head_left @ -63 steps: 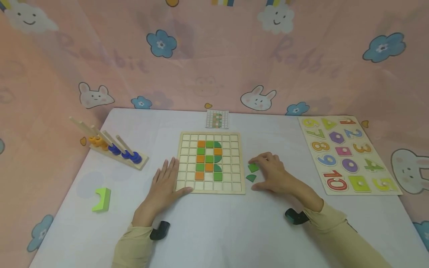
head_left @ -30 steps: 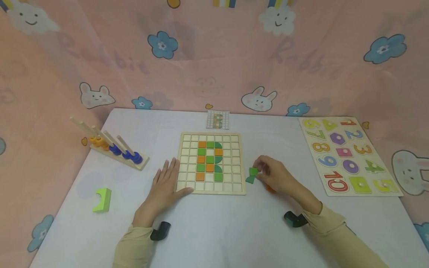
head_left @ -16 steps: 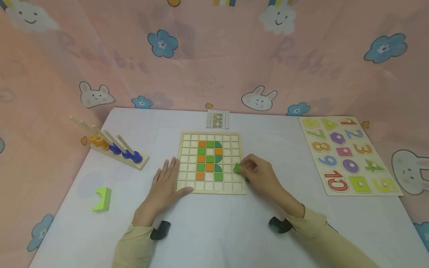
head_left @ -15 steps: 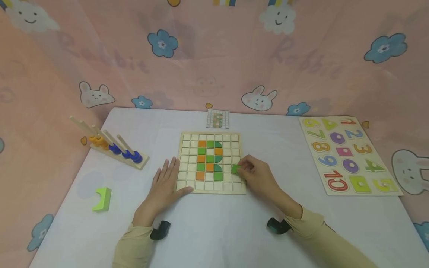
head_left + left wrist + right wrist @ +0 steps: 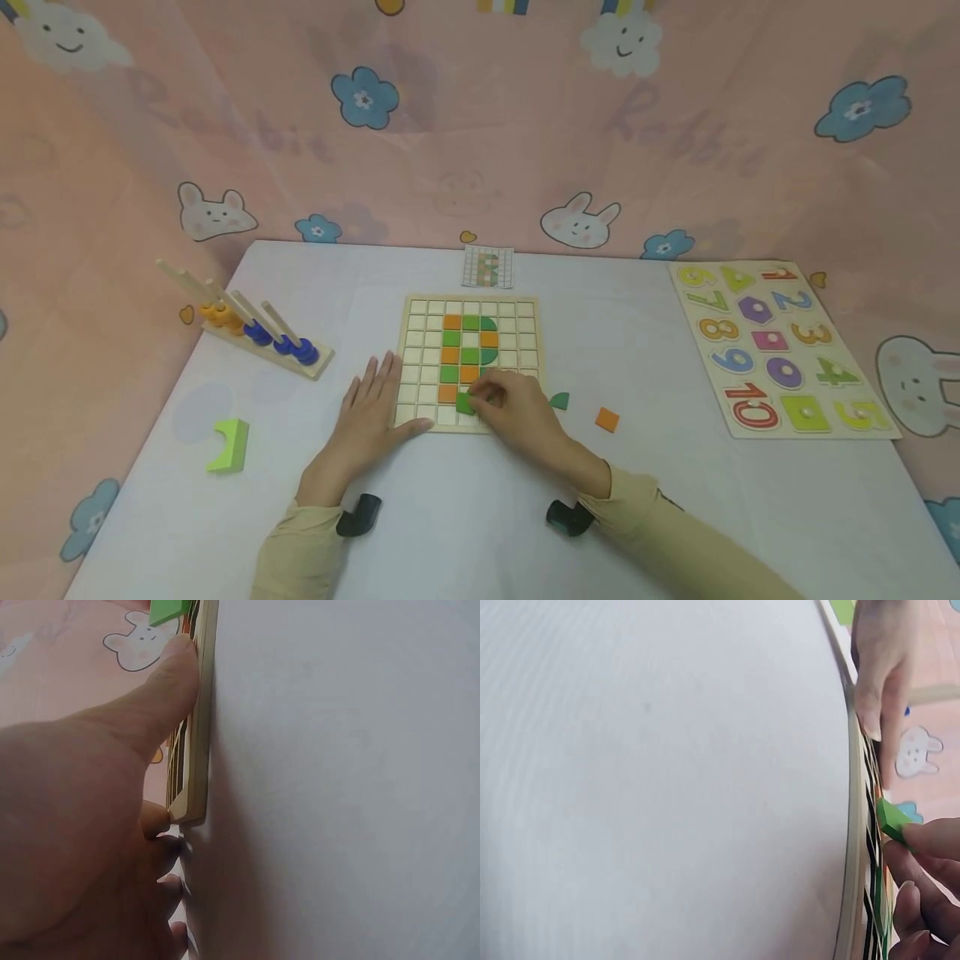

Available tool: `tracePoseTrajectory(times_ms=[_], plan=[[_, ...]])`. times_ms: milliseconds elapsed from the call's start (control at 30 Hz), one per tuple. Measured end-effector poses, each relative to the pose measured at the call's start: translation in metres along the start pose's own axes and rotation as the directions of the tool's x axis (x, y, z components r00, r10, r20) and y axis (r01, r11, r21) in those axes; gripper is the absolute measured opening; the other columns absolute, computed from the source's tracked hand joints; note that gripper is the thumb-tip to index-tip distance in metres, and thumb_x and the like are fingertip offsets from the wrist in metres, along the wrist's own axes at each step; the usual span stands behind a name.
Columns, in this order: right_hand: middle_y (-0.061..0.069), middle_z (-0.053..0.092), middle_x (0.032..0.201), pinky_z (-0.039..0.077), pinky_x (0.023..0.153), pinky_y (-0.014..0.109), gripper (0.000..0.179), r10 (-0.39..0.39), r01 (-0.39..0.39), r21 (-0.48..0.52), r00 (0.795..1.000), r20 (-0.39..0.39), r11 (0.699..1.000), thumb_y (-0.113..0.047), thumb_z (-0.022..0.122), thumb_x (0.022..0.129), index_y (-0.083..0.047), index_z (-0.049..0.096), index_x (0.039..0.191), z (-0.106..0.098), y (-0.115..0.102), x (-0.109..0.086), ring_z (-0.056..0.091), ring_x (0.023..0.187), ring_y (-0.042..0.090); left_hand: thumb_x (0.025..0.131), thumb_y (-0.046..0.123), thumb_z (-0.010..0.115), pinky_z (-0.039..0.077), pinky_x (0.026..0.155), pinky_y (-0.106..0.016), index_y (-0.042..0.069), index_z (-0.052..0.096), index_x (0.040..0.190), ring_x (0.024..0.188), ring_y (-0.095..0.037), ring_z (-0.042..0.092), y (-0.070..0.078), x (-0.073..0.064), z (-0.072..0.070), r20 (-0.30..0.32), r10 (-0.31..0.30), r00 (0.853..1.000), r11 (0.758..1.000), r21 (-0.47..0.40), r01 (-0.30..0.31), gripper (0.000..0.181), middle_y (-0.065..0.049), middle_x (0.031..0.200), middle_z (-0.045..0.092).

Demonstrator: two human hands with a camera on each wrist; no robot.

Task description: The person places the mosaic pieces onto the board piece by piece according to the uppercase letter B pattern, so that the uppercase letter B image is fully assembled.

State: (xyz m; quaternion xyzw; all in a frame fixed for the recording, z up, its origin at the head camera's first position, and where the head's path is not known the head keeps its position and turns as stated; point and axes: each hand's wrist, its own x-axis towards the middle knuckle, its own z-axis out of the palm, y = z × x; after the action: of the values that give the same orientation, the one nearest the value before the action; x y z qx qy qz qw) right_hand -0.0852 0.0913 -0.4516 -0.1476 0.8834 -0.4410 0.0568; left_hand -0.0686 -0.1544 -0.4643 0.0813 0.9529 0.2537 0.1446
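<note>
A wooden grid board (image 5: 528,421) lies mid-table, bearing orange and green tiles. My left hand (image 5: 362,421) rests flat with straight fingers along its left side, the thumb on the front left corner. Between thumb and fingertips my right hand (image 5: 521,412) pinches a green square tile (image 5: 464,403) above the lower middle of the grid. In the right wrist view the green tile (image 5: 892,819) is held tilted. Part of the board's lower right is hidden beneath the right hand. Right of the board lie a dark green quarter-circle tile (image 5: 559,401) and an orange square tile (image 5: 607,419).
Behind the board lies a small pattern card (image 5: 487,267). A peg stacker (image 5: 270,354) with orange and blue rings and a light green arch block (image 5: 232,447) are at left. A number and shape puzzle board (image 5: 708,408) lies at right.
My right hand took the green square tile from beside the board and carried it left over the grid. The orange tile at right is uncovered. My left hand has stayed in place.
</note>
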Motion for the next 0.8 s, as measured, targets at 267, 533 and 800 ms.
tracePoseTrajectory(times_ms=[267,533,800], plan=[[-0.001,0.078,0.086,0.045,0.064,0.019,0.007,-0.017,0.018,-0.028,1.0,0.018,0.999,-0.008,0.084,0.09,-0.01,0.08,0.096,0.013,-0.009,0.002,0.054,0.072,0.008,0.099,0.052,0.07,0.001,0.133,-0.064,0.001,0.004,0.17,0.166,-0.041,-0.005,-0.002,0.001,0.001,0.01,0.001,1.0,1.0,0.005,-0.001,0.109,-0.017,0.179,0.002],[-0.003,0.076,0.087,0.046,0.072,0.025,0.005,-0.021,0.023,-0.091,0.999,0.031,0.996,-0.009,0.085,0.088,-0.012,0.082,0.092,0.018,-0.013,0.004,0.054,0.083,0.011,0.1,0.052,0.069,0.003,0.133,-0.065,0.001,0.004,0.17,0.166,-0.041,-0.004,-0.002,0.001,0.0,0.012,0.004,1.0,1.0,0.007,-0.004,0.109,-0.017,0.179,0.002],[-0.003,0.074,0.095,0.052,0.079,0.031,0.007,0.008,-0.004,-0.18,1.0,0.023,0.984,-0.01,0.087,0.086,-0.015,0.083,0.088,0.015,-0.009,0.002,0.058,0.095,0.015,0.099,0.05,0.071,0.001,0.133,-0.064,0.0,0.006,0.169,0.166,-0.041,-0.004,-0.002,0.0,0.001,-0.002,0.011,1.0,1.0,-0.004,-0.011,0.108,-0.018,0.179,0.003]])
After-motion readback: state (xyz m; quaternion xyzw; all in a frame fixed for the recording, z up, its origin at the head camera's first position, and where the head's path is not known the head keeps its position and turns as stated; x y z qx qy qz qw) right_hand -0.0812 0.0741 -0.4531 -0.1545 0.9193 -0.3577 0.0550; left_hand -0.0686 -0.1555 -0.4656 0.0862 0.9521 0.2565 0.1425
